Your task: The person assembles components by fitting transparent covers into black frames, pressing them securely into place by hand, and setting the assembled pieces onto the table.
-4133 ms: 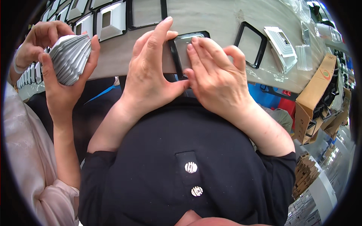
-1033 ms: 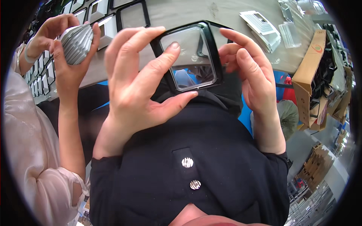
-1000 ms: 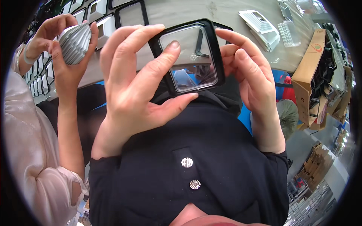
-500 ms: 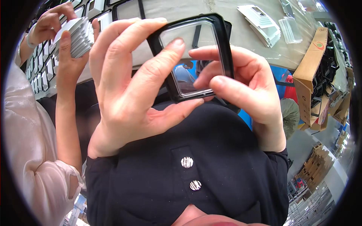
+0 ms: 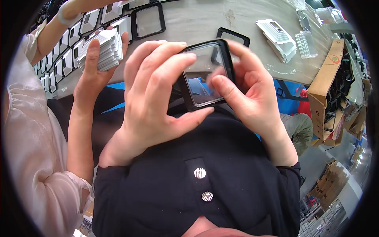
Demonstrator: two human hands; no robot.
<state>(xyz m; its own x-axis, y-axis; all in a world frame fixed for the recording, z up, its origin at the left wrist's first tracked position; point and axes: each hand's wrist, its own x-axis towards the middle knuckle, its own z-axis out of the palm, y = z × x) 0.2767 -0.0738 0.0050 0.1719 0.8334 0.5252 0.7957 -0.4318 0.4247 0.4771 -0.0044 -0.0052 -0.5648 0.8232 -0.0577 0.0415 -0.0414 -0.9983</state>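
Note:
Over my lap I hold a black rectangular frame with a clear window (image 5: 200,89), tilted, between both hands. My left hand (image 5: 148,93) grips its left side, fingers along the top corner and thumb under the bottom edge. My right hand (image 5: 252,85) closes around the right side, with its thumb at the window's edge; the fingers behind are partly hidden and blurred. Beyond my hands, a second black frame (image 5: 237,33) lies on the table (image 5: 197,21). Farther left lies another black frame with a clear window (image 5: 161,19).
At left a co-worker's hand (image 5: 91,77) holds a stack of white flat pieces (image 5: 106,49). Rows of black frames with white inserts (image 5: 89,23) cover the table's left. At right are white stepped cards (image 5: 276,35), clear panels (image 5: 306,45) and a cardboard box (image 5: 324,79) of black frames.
The frame and both my hands have come lower in the view. My right fingers have shifted around the frame's upper right corner. The co-worker's other hand has moved up from the white stack.

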